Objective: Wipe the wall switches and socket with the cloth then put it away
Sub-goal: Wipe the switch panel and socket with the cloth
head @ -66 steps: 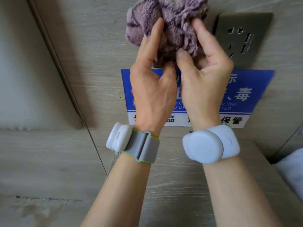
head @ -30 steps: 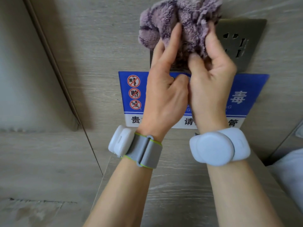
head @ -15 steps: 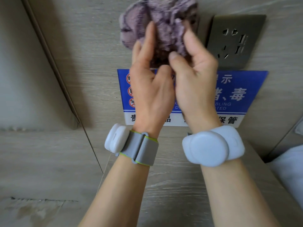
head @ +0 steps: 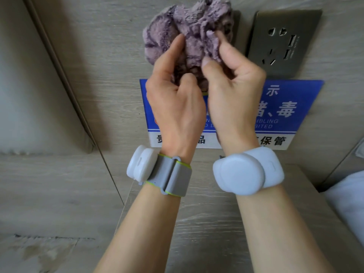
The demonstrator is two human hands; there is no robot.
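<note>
A bunched purple fluffy cloth [head: 189, 30] is pressed against the wood-grain wall at the top centre. My left hand [head: 175, 101] and my right hand [head: 234, 91] both grip its lower part, side by side. The cloth covers a dark wall plate, of which only a thin right edge [head: 237, 26] shows. Just to the right, uncovered, is the bronze-grey socket [head: 283, 42] with pin holes and USB slots. Both wrists wear white sensor bands.
A blue and white warning sign [head: 285, 111] hangs on the wall below the socket, partly behind my hands. A wooden bedside top [head: 206, 223] lies under my forearms. White bedding [head: 350, 203] is at the right edge, a padded panel [head: 29, 95] on the left.
The cloth and both hands slid left off the socket about a second ago, so the socket is uncovered now. Since half a second ago my hands have hardly shifted.
</note>
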